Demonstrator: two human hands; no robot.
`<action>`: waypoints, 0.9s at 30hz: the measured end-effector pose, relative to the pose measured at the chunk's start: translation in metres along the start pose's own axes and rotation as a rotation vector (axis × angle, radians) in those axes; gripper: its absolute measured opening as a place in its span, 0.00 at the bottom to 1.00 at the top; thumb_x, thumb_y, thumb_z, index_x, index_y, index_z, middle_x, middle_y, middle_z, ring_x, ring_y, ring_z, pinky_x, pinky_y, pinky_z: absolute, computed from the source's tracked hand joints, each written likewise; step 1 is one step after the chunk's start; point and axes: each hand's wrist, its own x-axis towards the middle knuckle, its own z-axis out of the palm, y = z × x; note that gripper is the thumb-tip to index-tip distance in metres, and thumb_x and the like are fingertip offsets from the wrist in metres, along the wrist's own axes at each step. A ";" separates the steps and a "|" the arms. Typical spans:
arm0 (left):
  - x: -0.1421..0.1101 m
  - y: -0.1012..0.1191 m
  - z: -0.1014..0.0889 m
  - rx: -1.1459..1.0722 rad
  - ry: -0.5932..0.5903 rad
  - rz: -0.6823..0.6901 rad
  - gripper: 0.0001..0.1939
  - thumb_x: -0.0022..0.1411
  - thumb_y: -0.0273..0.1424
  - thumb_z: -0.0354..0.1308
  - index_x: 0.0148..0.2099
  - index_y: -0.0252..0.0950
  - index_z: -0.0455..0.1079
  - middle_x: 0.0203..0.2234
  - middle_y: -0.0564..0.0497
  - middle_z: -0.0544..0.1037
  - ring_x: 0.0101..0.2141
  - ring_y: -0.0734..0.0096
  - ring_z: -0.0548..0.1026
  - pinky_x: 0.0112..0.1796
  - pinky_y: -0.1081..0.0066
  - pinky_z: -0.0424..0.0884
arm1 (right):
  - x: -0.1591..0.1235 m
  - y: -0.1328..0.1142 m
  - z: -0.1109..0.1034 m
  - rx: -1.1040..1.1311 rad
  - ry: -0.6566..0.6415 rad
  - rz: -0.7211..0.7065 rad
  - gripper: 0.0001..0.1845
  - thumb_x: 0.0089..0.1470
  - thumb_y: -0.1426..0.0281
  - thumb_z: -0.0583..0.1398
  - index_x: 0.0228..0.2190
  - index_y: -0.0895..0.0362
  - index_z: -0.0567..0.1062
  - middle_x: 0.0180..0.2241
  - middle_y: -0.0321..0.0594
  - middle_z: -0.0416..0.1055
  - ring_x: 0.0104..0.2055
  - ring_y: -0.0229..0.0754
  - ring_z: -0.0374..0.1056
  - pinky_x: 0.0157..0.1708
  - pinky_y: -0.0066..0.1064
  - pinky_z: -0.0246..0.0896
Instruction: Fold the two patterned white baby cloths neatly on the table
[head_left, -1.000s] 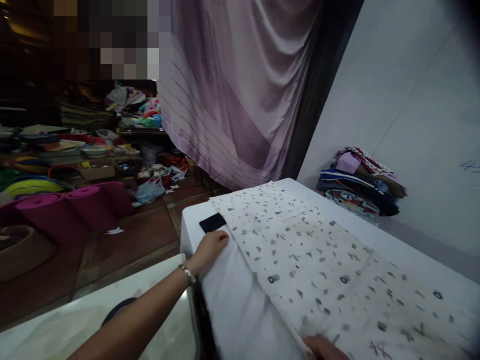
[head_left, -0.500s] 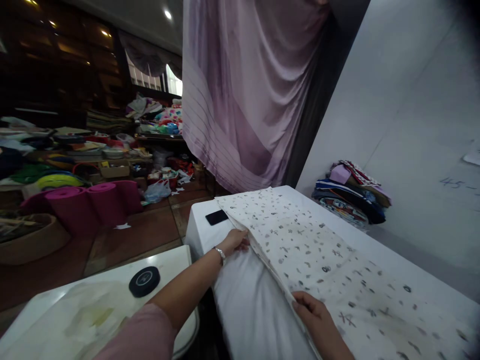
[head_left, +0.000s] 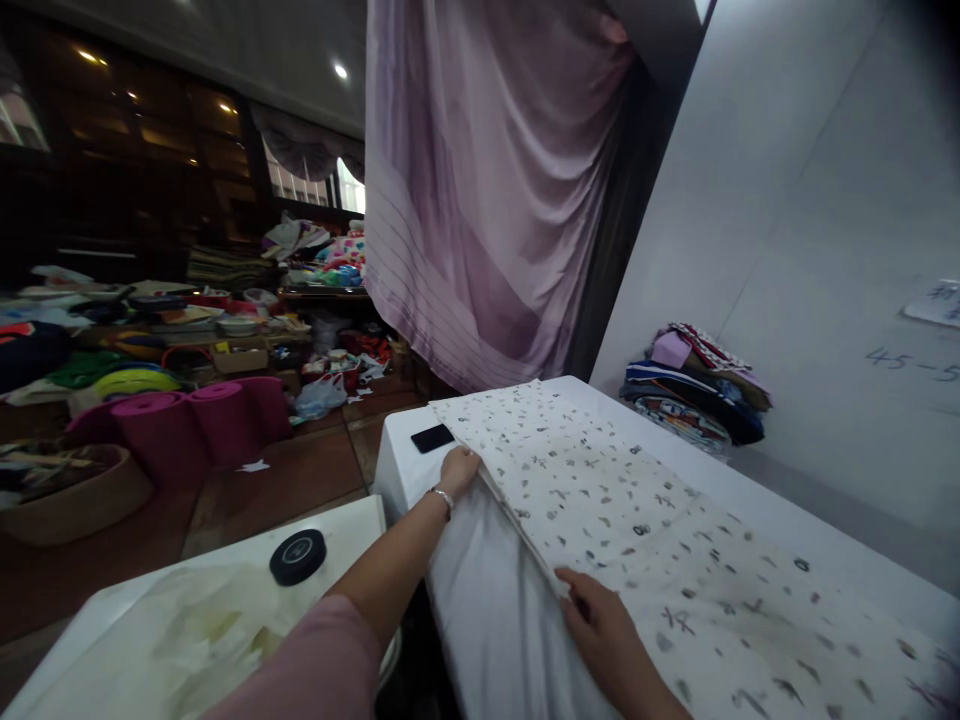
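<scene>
A long piece of white fabric (head_left: 600, 480) with small dark prints lies folded along a table covered by a white cloth (head_left: 480, 580). My left hand (head_left: 460, 470), with a bracelet at the wrist, is closed on the fabric's near edge, close to its far end. Farther down that same edge, my right hand (head_left: 596, 610) pinches the fabric between thumb and fingers. The edge runs fairly straight between both hands. Just beyond my left hand, a black phone (head_left: 433, 438) lies flat on the white cloth.
At the lower left, a white stool-like surface (head_left: 352, 530) bears a round black lid (head_left: 298, 557) and a crumpled plastic bag (head_left: 187, 630). Folded textiles (head_left: 690, 390) are stacked by the wall. A purple curtain (head_left: 495, 200) hangs behind. Pink rolled mats (head_left: 161, 440) stand on the floor.
Both hands have moved along the fabric's edge toward its far end, my right hand more than my left. The view has shifted slightly.
</scene>
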 end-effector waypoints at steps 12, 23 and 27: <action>0.012 -0.007 -0.005 0.045 -0.114 -0.103 0.16 0.63 0.36 0.52 0.50 0.33 0.64 0.45 0.45 0.70 0.41 0.66 0.71 0.40 0.61 0.71 | -0.008 0.009 0.019 -0.534 -0.166 -0.237 0.24 0.51 0.76 0.51 0.50 0.52 0.69 0.45 0.45 0.72 0.43 0.46 0.70 0.41 0.31 0.62; 0.018 -0.012 -0.012 0.016 0.084 -0.006 0.17 0.62 0.35 0.53 0.51 0.33 0.63 0.47 0.45 0.68 0.44 0.64 0.70 0.43 0.59 0.69 | -0.009 0.026 0.029 -0.515 -0.096 -0.347 0.24 0.51 0.76 0.51 0.50 0.56 0.69 0.38 0.46 0.73 0.36 0.45 0.72 0.33 0.32 0.67; 0.019 -0.010 -0.013 -0.081 0.090 -0.035 0.17 0.62 0.35 0.53 0.51 0.32 0.63 0.46 0.44 0.69 0.42 0.65 0.71 0.41 0.60 0.70 | -0.009 0.024 0.029 -0.557 -0.093 -0.382 0.24 0.50 0.77 0.51 0.49 0.57 0.69 0.39 0.47 0.73 0.35 0.45 0.72 0.32 0.32 0.67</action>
